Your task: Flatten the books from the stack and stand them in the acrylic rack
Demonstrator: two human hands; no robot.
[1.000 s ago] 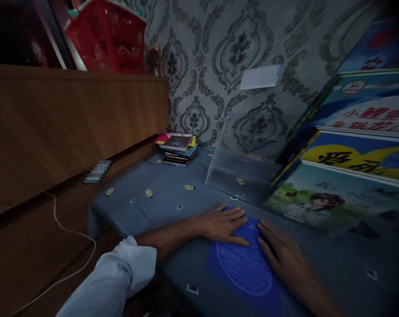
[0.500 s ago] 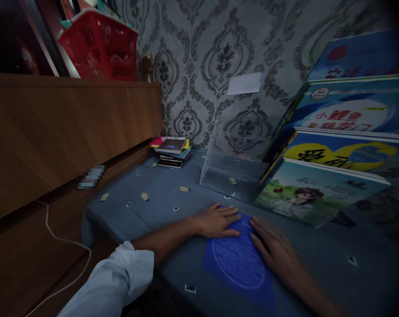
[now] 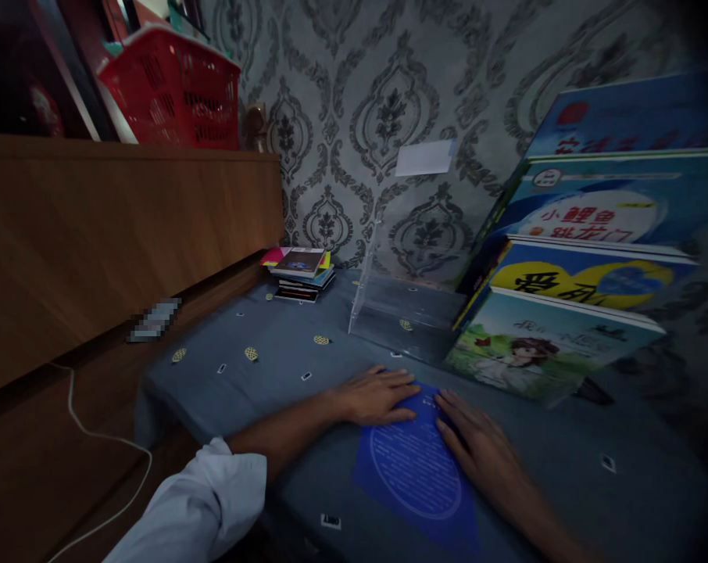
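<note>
A blue printed sheet (image 3: 416,473), with an oval of white text on it, lies flat on the cloth-covered table (image 3: 284,375). My left hand (image 3: 378,396) rests palm down over its upper left edge, fingers stretched out. On the upper right edge lies my right hand (image 3: 477,438), flat with its fingers extended and touching the sheet. Just beyond the hands stands a clear acrylic rack (image 3: 409,324); picture books (image 3: 523,344) lean in tiers on its right side. Whether the sheet is a single page or a thin cover, I cannot tell.
A small stack of books (image 3: 301,270) sits at the table's back left, near the wall. To the left runs a wooden cabinet (image 3: 125,219) with a red plastic basket (image 3: 178,94) on top. A white cable (image 3: 76,407) hangs below, beside a blurred-out flat object (image 3: 155,319).
The view has shifted slightly, so everything sits a little further left and lower. Both hands stay in the same place on the blue sheet.
</note>
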